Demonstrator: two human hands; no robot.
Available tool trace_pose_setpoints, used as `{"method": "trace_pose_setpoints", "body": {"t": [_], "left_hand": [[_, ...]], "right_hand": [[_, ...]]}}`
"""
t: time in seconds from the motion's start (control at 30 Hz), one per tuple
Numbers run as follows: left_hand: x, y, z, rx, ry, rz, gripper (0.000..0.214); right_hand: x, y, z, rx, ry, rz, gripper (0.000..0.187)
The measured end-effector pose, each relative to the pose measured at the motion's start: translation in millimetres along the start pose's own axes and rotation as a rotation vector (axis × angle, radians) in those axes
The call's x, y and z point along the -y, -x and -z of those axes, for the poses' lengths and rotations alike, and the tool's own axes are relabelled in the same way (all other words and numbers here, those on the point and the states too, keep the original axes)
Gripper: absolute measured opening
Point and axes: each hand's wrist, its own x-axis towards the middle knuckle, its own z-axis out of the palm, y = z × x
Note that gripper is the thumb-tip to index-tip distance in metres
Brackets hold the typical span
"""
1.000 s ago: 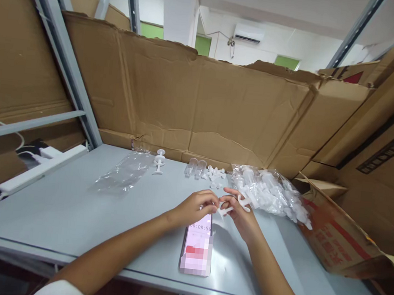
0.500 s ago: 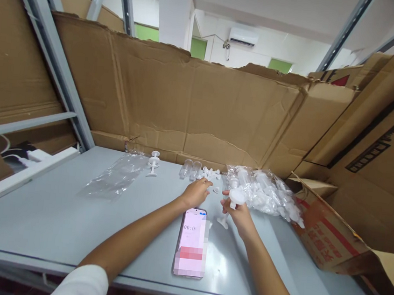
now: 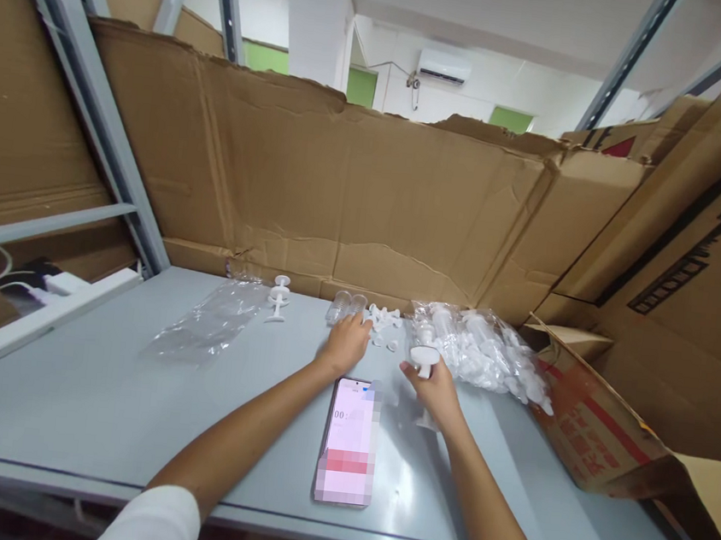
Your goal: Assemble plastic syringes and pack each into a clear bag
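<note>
My right hand (image 3: 438, 392) is closed around a white plastic part with a round disc top (image 3: 424, 357). Its flared lower end shows below the hand, near the table surface. My left hand (image 3: 348, 343) reaches forward with its fingers apart, at the near end of two clear ribbed plastic cylinders (image 3: 339, 309); its fingertips partly cover the right one, and whether they touch it is unclear. Just right of that hand lie several small white plastic pieces (image 3: 385, 315). A similar white assembly of stacked discs (image 3: 278, 297) stands at the back left.
A phone (image 3: 347, 449) showing a timer lies in front of my hands. Flat clear bags (image 3: 213, 323) lie at left, and a clear bag of white parts (image 3: 481, 347) at right. Cardboard (image 3: 368, 193) walls the back; an open carton (image 3: 594, 432) stands right, a power strip (image 3: 52, 323) left.
My left hand has moved left and slightly forward, up to the clear cylinders. The right hand has turned the white part, swinging its lower end to the right.
</note>
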Motion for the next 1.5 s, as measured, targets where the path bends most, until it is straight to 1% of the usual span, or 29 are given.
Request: {"method": "trace_pose_setpoints", "body": {"t": [0.07, 0.13, 0.23, 0.33, 0.4, 0.47, 0.53, 0.67, 0.8, 0.93, 1.07, 1.23, 1.3, 1.37, 1.43, 1.5], "left_hand": [[6.8, 0.1, 1.6, -0.013, -0.035, 0.049, 0.027], [13.0, -0.4, 1.3, -0.005, -0.056, 0.08, 0.027], [19.9, -1.7, -1.4, 0.024, -0.066, 0.096, 0.025], [23.4, -3.2, -3.3, 0.046, -0.056, 0.093, 0.022], [24.3, -3.9, -2.7, 0.054, -0.043, 0.088, 0.021], [24.4, -4.1, -0.3, 0.046, -0.03, 0.086, 0.023], [24.3, -4.1, 3.2, 0.015, -0.024, 0.093, 0.025], [25.9, -6.0, 8.5, -0.051, -0.028, 0.136, 0.026], [29.1, -10.8, 5.2, -0.039, -0.011, 0.168, 0.026], [29.1, -14.1, -0.1, -0.043, 0.028, 0.182, 0.019], [26.0, -14.5, 1.9, -0.099, 0.073, 0.186, 0.018], [17.5, -14.2, 13.6, -0.192, 0.143, 0.156, 0.017], [11.1, -13.0, 18.8, -0.23, 0.183, 0.117, 0.016], [2.6, -10.3, 23.0, -0.261, 0.234, 0.065, 0.014], [-7.4, -5.6, 25.5, -0.274, 0.288, 0.007, 0.013], [-17.9, 1.1, 26.1, -0.268, 0.337, -0.057, 0.012]], "right_hand": [[-5.8, -0.5, 1.9, 0.058, 0.14, -0.001, 0.052], [-10.1, -0.2, 3.4, 0.135, 0.292, -0.007, 0.054], [-11.4, 1.9, 3.1, 0.229, 0.452, 0.015, 0.039], [-8.4, 4.5, 1.0, 0.277, 0.522, 0.048, 0.024], [-6.6, 5.8, 0.2, 0.276, 0.54, 0.072, 0.017], [-5.8, 6.6, 0.3, 0.263, 0.566, 0.091, 0.018], [-5.7, 6.9, 1.3, 0.242, 0.591, 0.099, 0.021], [-4.7, 8.1, 2.6, 0.21, 0.6, 0.099, 0.016], [-1.5, 10.7, 1.5, 0.177, 0.595, 0.1, 0.023], [-0.5, 11.7, 1.2, 0.158, 0.579, 0.135, 0.025], [-1.5, 10.4, 2.6, 0.133, 0.613, 0.194, 0.03], [0.7, 9.1, 4.5, 0.088, 0.737, 0.261, 0.025], [2.2, 8.6, 5.3, 0.062, 0.729, 0.3, 0.022], [2.9, 7.6, 5.8, 0.016, 0.669, 0.338, 0.021], [2.5, 5.8, 5.4, -0.041, 0.526, 0.343, 0.023], [1.6, 3.2, 4.0, -0.071, 0.276, 0.289, 0.029]]}}
